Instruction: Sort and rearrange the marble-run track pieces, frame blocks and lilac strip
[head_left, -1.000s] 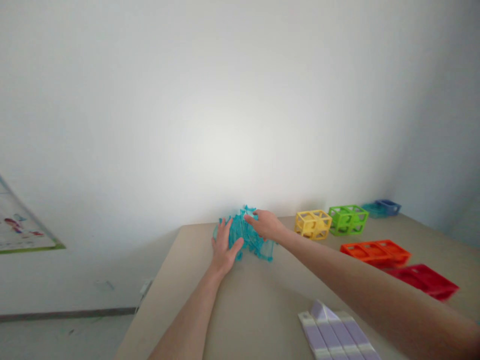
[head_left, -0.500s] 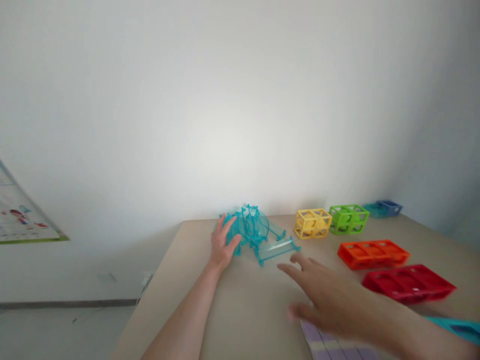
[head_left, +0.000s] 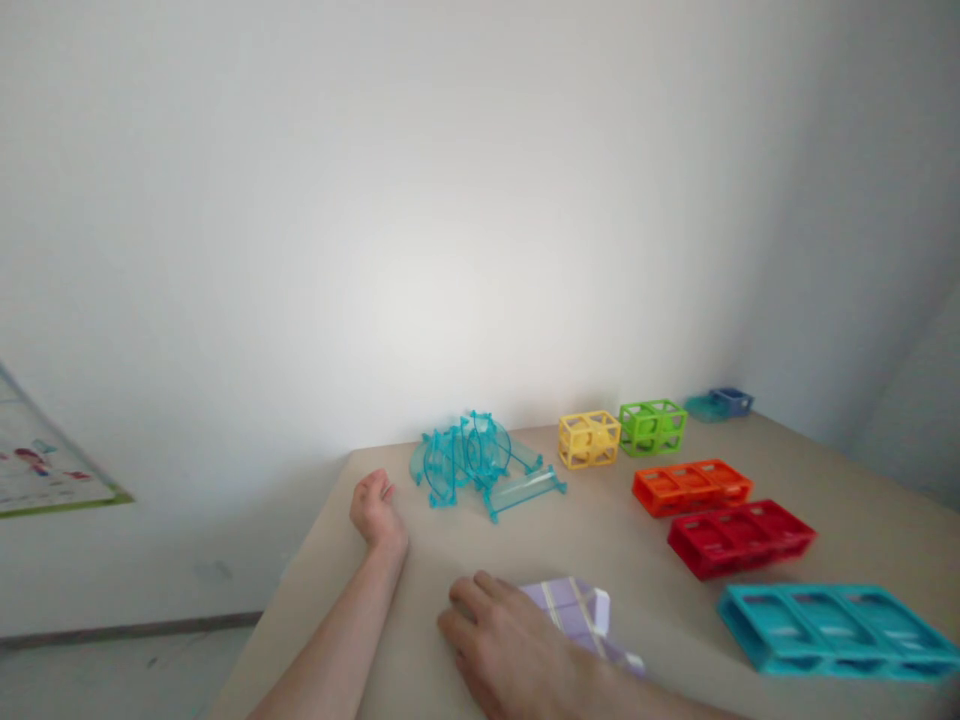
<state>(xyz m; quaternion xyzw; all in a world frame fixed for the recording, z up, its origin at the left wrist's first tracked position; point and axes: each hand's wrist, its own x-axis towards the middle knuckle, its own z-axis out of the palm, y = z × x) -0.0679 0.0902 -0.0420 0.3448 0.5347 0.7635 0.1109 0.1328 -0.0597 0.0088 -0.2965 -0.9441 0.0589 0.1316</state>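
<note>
My left hand [head_left: 376, 512] is raised at the table's left side with its fingers curled in; nothing shows in it. It is apart from a heap of clear blue curved plastic pieces [head_left: 457, 458] to its right. Low in the middle, my right hand [head_left: 510, 640] lies palm down with bent fingers over a purple plaid cloth [head_left: 574, 605] with white bits along its edge. Its fingertips are partly hidden; they appear to pinch the cloth's left part.
Openwork plastic blocks stand to the right: yellow [head_left: 589, 440], green [head_left: 652, 428], orange [head_left: 691, 488], red [head_left: 741, 538] and turquoise [head_left: 836, 632]. A dark blue piece [head_left: 731, 402] sits at the back right. The wall rises behind the table [head_left: 420, 590].
My left hand has come away from the clear blue pieces, toward me and left, and its fingers have curled. My right hand has moved left and down onto the plaid cloth. The view has turned right.
</note>
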